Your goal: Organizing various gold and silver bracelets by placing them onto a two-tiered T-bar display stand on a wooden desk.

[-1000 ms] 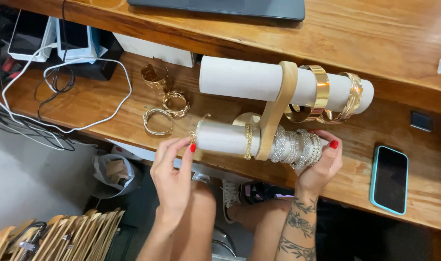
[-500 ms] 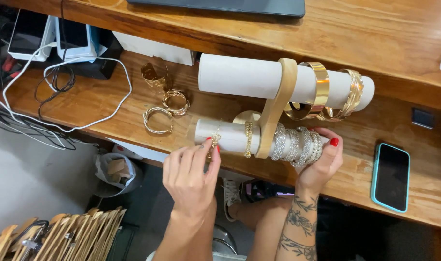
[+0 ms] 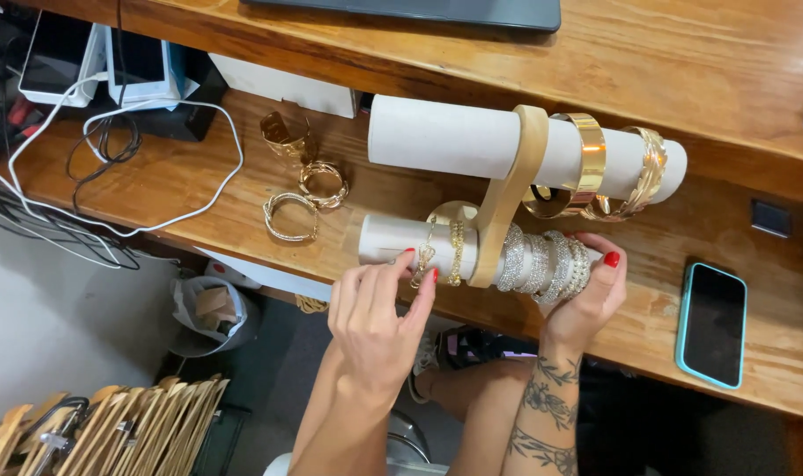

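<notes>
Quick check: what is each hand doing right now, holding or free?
Left hand: fingertips pinched on a thin gold bracelet on the lower white roll.
Right hand: wrapped around that roll's right end, by the sparkly bangles.

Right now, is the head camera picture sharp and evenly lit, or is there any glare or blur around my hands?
Head view: even, soft light, no hard shadows; left hand and right hand sharp at the lower white roll; bright glare only on the wide gold cuff; the wooden desk bows slightly toward the frame edges, a wide-lens effect.
</notes>
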